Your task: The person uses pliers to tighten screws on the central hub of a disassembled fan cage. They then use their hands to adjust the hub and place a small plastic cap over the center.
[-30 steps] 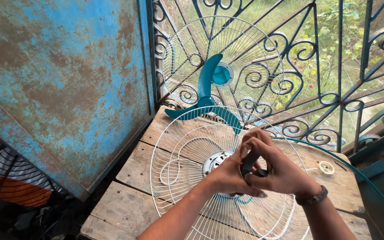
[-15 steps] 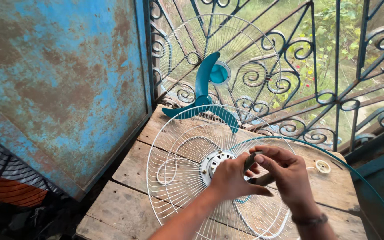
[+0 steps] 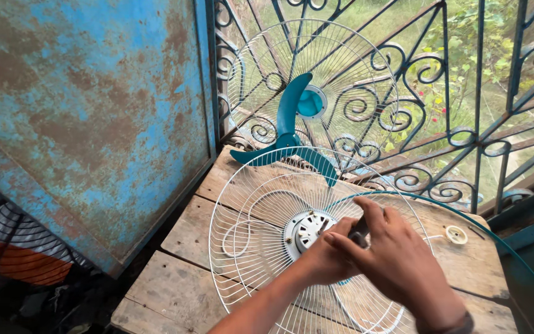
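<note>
White wire rear guard (image 3: 261, 247) is lying flat mid-table (image 3: 174, 291) with its motor hub (image 3: 307, 229) bared, teal blade (image 3: 288, 139) and front guard (image 3: 347, 68) already off at the far edge, while both hands, left (image 3: 326, 260) and right (image 3: 397, 263), are pinching a small dark part (image 3: 360, 232) beside the hub.

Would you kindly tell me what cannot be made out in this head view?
- Dark item between the left hand and right hand: fingers cover it.
- Rear fan guard: lower part cut off by the bottom edge.
- Small white ring: too small to identify.
</note>
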